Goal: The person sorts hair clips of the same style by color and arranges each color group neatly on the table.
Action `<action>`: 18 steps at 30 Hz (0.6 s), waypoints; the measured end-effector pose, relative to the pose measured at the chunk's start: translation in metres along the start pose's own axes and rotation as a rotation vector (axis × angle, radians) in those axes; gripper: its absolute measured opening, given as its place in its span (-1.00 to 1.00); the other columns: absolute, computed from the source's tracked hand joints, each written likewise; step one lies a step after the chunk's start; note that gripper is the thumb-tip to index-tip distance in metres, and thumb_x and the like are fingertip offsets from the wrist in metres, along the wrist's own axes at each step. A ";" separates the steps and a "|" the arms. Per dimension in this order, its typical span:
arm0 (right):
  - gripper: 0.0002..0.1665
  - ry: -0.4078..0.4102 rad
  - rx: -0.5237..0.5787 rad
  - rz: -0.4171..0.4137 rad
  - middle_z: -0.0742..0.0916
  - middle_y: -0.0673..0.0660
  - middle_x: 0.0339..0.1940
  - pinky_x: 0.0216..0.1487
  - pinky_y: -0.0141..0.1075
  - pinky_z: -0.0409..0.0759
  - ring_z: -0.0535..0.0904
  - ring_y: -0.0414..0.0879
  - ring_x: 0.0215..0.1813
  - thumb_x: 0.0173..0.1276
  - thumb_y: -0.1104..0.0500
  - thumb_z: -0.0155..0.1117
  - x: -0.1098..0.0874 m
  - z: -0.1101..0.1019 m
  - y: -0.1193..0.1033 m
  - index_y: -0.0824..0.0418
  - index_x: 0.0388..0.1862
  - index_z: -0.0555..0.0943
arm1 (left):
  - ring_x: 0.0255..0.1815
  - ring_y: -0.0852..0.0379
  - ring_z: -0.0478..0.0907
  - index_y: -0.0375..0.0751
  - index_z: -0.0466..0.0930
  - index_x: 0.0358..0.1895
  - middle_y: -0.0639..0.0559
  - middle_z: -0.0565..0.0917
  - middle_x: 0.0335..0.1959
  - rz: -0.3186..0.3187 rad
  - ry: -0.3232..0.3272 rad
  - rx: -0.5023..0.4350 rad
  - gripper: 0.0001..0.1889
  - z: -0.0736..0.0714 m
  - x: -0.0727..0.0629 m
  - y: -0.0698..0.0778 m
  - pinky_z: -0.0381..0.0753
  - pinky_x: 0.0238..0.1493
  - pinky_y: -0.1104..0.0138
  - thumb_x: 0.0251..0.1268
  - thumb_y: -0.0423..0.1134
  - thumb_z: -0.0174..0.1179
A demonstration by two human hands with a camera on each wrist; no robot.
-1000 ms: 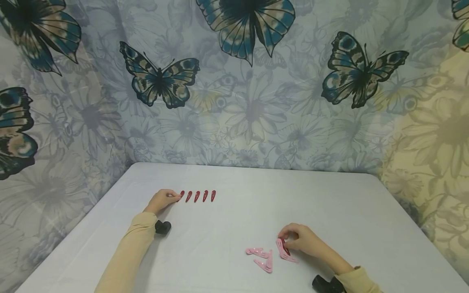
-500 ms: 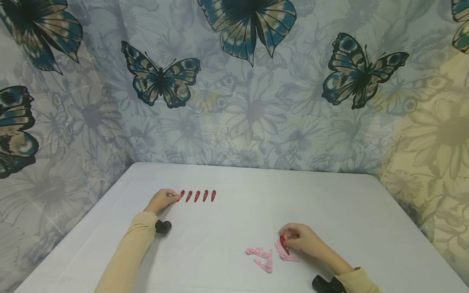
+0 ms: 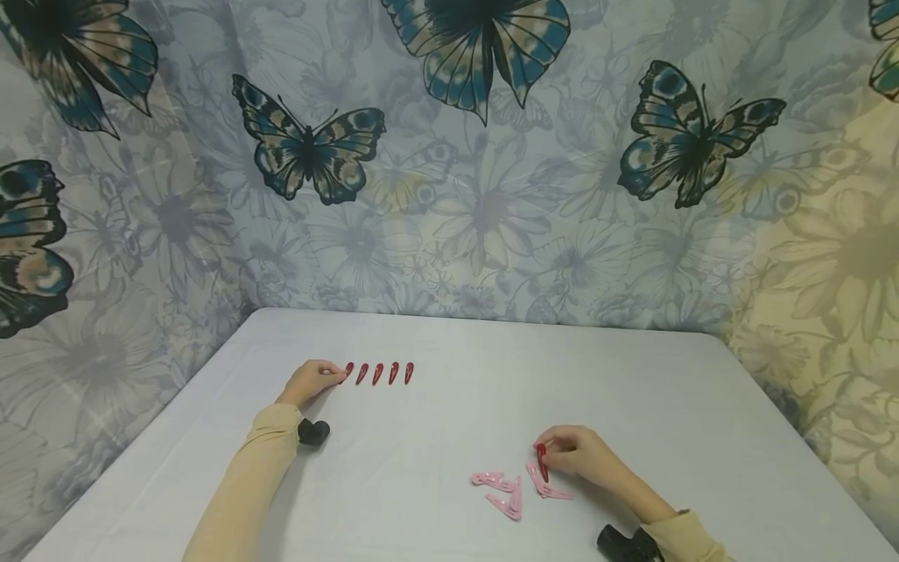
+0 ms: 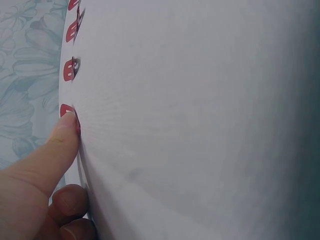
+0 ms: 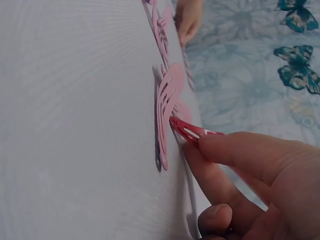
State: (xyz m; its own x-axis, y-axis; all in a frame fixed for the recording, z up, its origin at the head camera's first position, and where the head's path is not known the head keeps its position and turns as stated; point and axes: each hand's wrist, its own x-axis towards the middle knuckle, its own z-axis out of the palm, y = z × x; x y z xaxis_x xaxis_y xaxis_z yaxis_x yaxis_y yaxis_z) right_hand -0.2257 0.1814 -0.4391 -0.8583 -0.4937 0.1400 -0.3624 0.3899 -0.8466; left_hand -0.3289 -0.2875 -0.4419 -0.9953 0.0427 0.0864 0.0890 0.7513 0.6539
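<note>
No lettering, label, brand, number or sign can be read on the table (image 3: pixel 435 429), on its red hair clips (image 3: pixel 378 373) and pink hair clips (image 3: pixel 504 507), or on the patterned backdrop (image 3: pixel 485 226) behind it.

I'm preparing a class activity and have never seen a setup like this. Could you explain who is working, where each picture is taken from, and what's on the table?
There is no robot: a person works with two bare hands. The wide picture comes from a head camera looking forward and down; the two close-ups come from cameras on the wrists, so they look tilted.

On the white table lies a row of five red hair clips. Nearer the person are some overlapping pink hair clips.

The left hand touches the leftmost red clip; whether it pinches it is hard to tell. The right hand pinches another red clip by the pink ones.

Behind the table hangs a butterfly-patterned backdrop.
</note>
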 end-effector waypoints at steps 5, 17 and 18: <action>-0.72 0.019 0.006 0.028 0.65 0.07 -0.55 -0.57 -0.41 0.35 0.41 -0.28 -0.57 0.13 0.31 0.27 0.001 0.001 0.000 0.40 -0.16 0.54 | -0.16 -0.14 0.45 -0.26 0.65 -0.41 -0.18 0.60 -0.21 0.005 0.001 0.002 -0.83 -0.003 -0.001 0.003 0.33 -0.11 0.03 0.10 -0.20 0.25; -0.76 0.128 0.043 0.089 0.62 0.12 -0.61 -0.70 -0.41 0.24 0.24 -0.26 -0.70 0.11 0.26 0.31 0.007 0.003 -0.009 0.30 -0.34 0.43 | -0.15 -0.15 0.47 -0.26 0.66 -0.41 -0.18 0.60 -0.20 0.009 0.009 0.021 -0.83 -0.004 -0.003 0.003 0.34 -0.11 0.04 0.08 -0.19 0.26; -0.75 0.145 0.041 0.100 0.62 0.12 -0.62 -0.70 -0.41 0.23 0.24 -0.25 -0.70 0.10 0.23 0.33 0.008 0.003 -0.011 0.29 -0.35 0.44 | -0.16 -0.13 0.47 -0.25 0.66 -0.41 -0.17 0.60 -0.20 0.006 0.009 0.022 -0.82 -0.004 -0.003 0.002 0.35 -0.11 0.04 0.08 -0.18 0.26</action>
State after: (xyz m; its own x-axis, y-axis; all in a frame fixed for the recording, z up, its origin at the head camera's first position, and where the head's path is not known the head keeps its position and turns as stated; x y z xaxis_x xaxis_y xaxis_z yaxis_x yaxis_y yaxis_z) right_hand -0.2277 0.1709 -0.4305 -0.9337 -0.3360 0.1239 -0.2598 0.3977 -0.8800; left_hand -0.3260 -0.2881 -0.4379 -0.9944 0.0412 0.0971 0.0939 0.7653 0.6368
